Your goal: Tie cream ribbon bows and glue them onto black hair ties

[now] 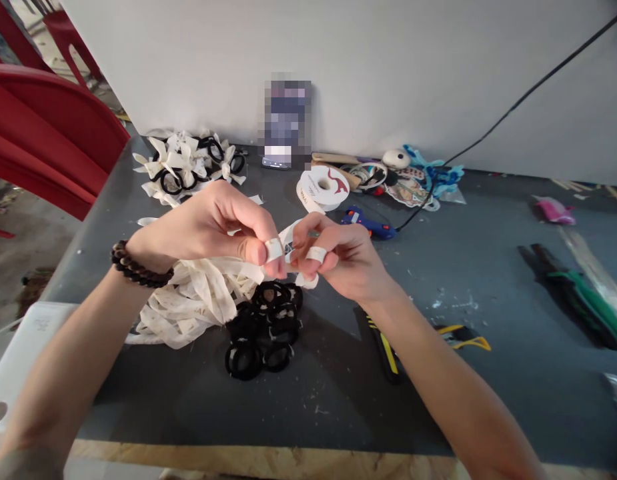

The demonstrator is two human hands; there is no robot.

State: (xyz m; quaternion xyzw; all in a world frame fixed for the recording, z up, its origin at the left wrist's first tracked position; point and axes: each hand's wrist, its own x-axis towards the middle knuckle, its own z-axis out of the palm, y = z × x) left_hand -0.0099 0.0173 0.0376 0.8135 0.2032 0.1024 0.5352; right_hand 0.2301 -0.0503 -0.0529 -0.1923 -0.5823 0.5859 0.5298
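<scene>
Both hands are raised over the middle of the table, fingertips almost meeting. My left hand (228, 230), with dark beads at the wrist, pinches a cream ribbon (288, 235). Opposite it, my right hand (338, 250) is closed on the same ribbon, which loops between the fingers. Pale bands wrap a fingertip on each hand. Below lies a heap of loose cream ribbon strips (188, 310), beside a cluster of black hair ties (261, 333). Hair ties with cream bows (188, 163) are piled at the back left. Whether a hair tie is inside my fingers is hidden.
Behind my hands stand a ribbon spool (325, 187), a blue glue gun (371, 223) and a propped phone (288, 120). A yellow-black cutter (385, 350) lies under my right forearm. Green-handled pliers (578, 297) are at right, a red chair (43, 133) at left.
</scene>
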